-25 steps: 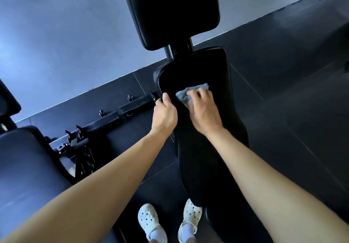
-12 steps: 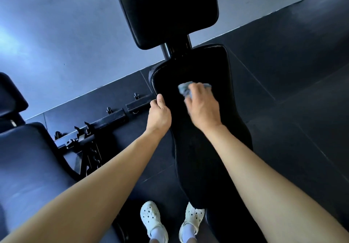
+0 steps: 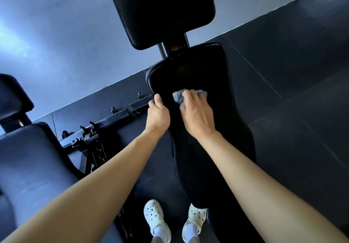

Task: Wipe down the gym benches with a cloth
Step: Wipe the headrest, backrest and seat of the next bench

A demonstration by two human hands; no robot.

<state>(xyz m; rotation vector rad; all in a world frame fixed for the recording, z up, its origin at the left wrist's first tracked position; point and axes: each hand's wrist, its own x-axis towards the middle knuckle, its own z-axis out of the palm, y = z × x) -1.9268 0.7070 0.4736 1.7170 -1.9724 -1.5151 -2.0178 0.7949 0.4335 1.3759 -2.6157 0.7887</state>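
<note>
Hands lie close but apart: the left hand [image 3: 158, 114] grips the bench [image 3: 188, 69] edge, thumb on top. The right hand [image 3: 198, 117] clamps the bunched cloth [image 3: 178, 97] against the bench, just right of the left thumb.

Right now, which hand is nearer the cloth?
Right. The right hand holds the cloth against the bench pad; the left hand grips the pad's left edge, apart from the cloth.
</note>
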